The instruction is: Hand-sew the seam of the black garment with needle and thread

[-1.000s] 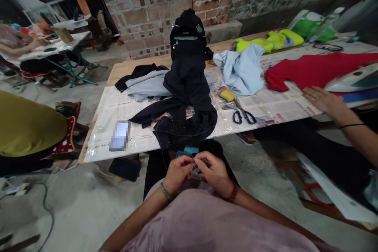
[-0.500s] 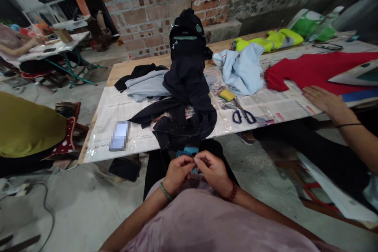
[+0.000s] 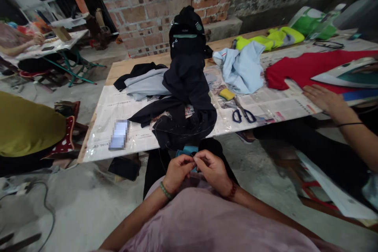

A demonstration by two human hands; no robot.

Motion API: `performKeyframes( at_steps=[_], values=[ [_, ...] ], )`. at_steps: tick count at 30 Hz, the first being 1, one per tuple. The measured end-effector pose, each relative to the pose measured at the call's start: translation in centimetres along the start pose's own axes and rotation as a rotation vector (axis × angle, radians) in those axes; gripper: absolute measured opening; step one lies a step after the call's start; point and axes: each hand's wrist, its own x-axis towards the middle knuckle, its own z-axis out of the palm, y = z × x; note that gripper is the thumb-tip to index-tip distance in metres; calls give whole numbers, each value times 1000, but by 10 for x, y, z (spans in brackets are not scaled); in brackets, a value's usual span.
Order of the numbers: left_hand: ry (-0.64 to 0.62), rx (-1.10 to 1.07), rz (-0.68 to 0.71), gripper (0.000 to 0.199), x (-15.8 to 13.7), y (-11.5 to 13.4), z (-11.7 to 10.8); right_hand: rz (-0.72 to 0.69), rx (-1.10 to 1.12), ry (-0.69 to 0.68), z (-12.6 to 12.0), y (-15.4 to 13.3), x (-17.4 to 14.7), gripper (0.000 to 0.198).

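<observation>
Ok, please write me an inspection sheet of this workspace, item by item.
Surface: newspaper-covered table.
Work things: dark cloth with pale stitches, on the table.
Clutter: phone, scissors, yellow sponge, black backpack, light-blue garment.
Hands: left hand and right hand pinched, meeting; anything held is too small to tell.
Cables: grey cable on the floor, left side.
Surroundings: brick wall behind; co-worker's hand and clothes iron at a red garment.
</observation>
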Motion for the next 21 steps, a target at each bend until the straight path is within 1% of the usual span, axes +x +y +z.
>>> performKeyframes(
  at_steps=[12, 21],
  values=[
    [13, 35, 44, 18, 1, -2, 1, 8, -4, 15, 0, 2, 1, 16],
    [17, 44, 68, 17, 1, -1, 2, -12, -2, -7, 0, 2, 1, 16]
  ],
)
